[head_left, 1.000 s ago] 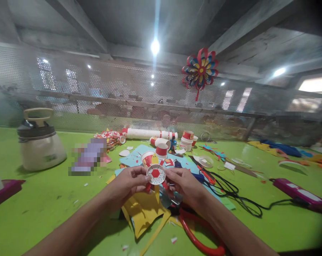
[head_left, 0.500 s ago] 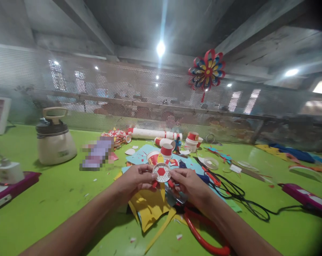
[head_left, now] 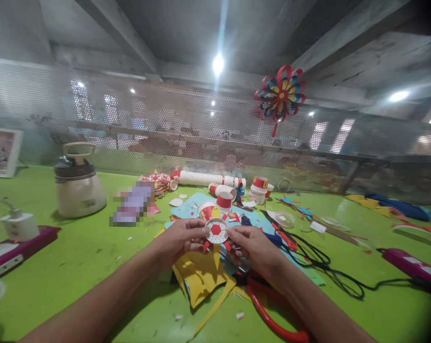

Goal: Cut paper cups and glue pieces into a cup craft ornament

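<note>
Between both hands is a small paper turtle [head_left: 216, 231] with a round white shell, a red hexagon at its centre, a yellow head and tail, and red legs. My left hand [head_left: 186, 237] pinches its left rim. The right rim sits between the thumb and fingers of my right hand [head_left: 253, 244]. Below them lies a folded yellow sheet [head_left: 199, 281] with a narrow yellow strip. Red-handled scissors [head_left: 268, 312] rest under my right forearm, their blades partly hidden. Just beyond the turtle are red-and-white paper cups [head_left: 224, 202] on light blue paper [head_left: 190, 206].
A kettle-like flask [head_left: 80, 188] and a purple power strip [head_left: 25, 247] stand on the left. A black cable [head_left: 338, 271] coils at right, near another purple strip [head_left: 411, 264]. A white paper tube [head_left: 201, 178] lies along the mesh partition [head_left: 186, 124]. A paper flower [head_left: 281, 95] hangs above.
The view has shifted slightly, so the surroundings sit a little further right. Both hands keep their grip on the turtle, whose red legs and yellow tail show more clearly now.
</note>
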Motion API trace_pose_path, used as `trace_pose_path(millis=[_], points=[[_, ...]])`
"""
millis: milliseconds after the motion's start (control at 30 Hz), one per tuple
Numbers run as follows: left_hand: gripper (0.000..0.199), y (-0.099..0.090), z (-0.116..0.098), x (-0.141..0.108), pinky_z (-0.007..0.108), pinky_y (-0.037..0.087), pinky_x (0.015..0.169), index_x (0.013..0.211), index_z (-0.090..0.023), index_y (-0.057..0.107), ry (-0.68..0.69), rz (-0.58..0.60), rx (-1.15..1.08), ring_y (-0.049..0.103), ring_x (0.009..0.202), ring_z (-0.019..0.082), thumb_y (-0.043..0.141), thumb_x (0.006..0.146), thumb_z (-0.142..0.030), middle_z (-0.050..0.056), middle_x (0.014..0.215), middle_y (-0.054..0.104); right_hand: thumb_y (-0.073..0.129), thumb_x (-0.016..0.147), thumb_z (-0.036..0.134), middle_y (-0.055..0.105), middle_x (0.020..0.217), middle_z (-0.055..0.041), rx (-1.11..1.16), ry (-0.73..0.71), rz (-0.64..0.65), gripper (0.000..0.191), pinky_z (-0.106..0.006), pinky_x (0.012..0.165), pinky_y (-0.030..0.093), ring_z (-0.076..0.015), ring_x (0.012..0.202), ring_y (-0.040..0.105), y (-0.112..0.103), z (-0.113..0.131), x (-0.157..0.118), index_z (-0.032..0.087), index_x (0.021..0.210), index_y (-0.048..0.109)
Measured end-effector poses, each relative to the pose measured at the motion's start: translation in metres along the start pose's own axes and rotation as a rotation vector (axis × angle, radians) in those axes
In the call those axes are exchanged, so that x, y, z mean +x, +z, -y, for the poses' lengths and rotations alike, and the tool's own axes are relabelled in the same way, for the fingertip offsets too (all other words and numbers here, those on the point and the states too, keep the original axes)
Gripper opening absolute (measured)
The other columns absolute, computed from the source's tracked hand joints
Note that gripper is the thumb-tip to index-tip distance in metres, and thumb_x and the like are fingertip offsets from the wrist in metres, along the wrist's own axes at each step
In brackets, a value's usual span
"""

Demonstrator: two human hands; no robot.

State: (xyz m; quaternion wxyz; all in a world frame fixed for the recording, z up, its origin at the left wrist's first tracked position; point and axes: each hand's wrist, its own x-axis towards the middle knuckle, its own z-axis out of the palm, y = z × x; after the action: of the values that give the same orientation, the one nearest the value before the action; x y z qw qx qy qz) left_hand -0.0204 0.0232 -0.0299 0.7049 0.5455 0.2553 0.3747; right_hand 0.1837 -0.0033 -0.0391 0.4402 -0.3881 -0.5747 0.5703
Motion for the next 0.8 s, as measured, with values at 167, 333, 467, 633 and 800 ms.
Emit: trace_pose_path(millis=[167, 333, 467, 633, 800], points=[[0.019, -0.0007, 0.0000, -0.0002, 0.026, 0.050, 0.068, 0.084, -0.012, 0.067, -0.015, -0.003, 0.019, 0.057, 0.066, 0.010, 0.070, 0.074, -0.028, 0.006, 0.082, 0.066, 0.062, 0.079, 0.048, 0.048, 0.058, 0.0037, -0.016, -0.005, 0.009, 0.035, -0.020, 0.042, 0.032, -0.0061, 0.045, 0.041, 0.0006, 0.0008, -0.0005, 0.013, 0.072, 0.062], [0.021, -0.0031, 0.0006, 0.0018, 0.026, 0.050, 0.068, 0.085, -0.012, 0.068, -0.033, 0.001, 0.039, 0.057, 0.069, 0.012, 0.070, 0.073, -0.029, 0.007, 0.083, 0.066, 0.061, 0.080, 0.047, 0.049, 0.058, 0.0031, -0.033, -0.007, 0.014, 0.035, -0.019, 0.042, 0.032, -0.0055, 0.045, 0.041, -0.0006, -0.0012, 0.0006, 0.013, 0.072, 0.061], [0.021, -0.0056, 0.0017, 0.0038, 0.026, 0.049, 0.067, 0.086, -0.012, 0.067, -0.029, 0.005, 0.049, 0.057, 0.069, 0.012, 0.071, 0.072, -0.028, 0.007, 0.083, 0.065, 0.062, 0.079, 0.047, 0.050, 0.057, 0.0036, -0.039, -0.005, 0.018, 0.035, -0.019, 0.042, 0.033, -0.0051, 0.044, 0.041, -0.0006, -0.0007, 0.0007, 0.013, 0.071, 0.059], [0.021, -0.0051, 0.0015, 0.0030, 0.024, 0.048, 0.066, 0.086, -0.012, 0.066, -0.021, -0.002, 0.056, 0.057, 0.067, 0.010, 0.071, 0.073, -0.028, 0.006, 0.082, 0.065, 0.062, 0.078, 0.048, 0.051, 0.058, 0.0034, -0.047, -0.008, 0.014, 0.037, -0.020, 0.042, 0.035, -0.0054, 0.043, 0.043, 0.0016, 0.0025, -0.0004, 0.013, 0.070, 0.059], [0.021, -0.0029, -0.0015, 0.0022, 0.023, 0.049, 0.064, 0.084, -0.013, 0.065, -0.032, -0.025, 0.054, 0.058, 0.067, 0.010, 0.073, 0.071, -0.028, 0.004, 0.078, 0.065, 0.064, 0.076, 0.050, 0.053, 0.058, 0.0025, -0.039, 0.000, 0.003, 0.038, -0.020, 0.043, 0.034, -0.0057, 0.044, 0.045, 0.0011, 0.0025, 0.0007, 0.012, 0.071, 0.062]])
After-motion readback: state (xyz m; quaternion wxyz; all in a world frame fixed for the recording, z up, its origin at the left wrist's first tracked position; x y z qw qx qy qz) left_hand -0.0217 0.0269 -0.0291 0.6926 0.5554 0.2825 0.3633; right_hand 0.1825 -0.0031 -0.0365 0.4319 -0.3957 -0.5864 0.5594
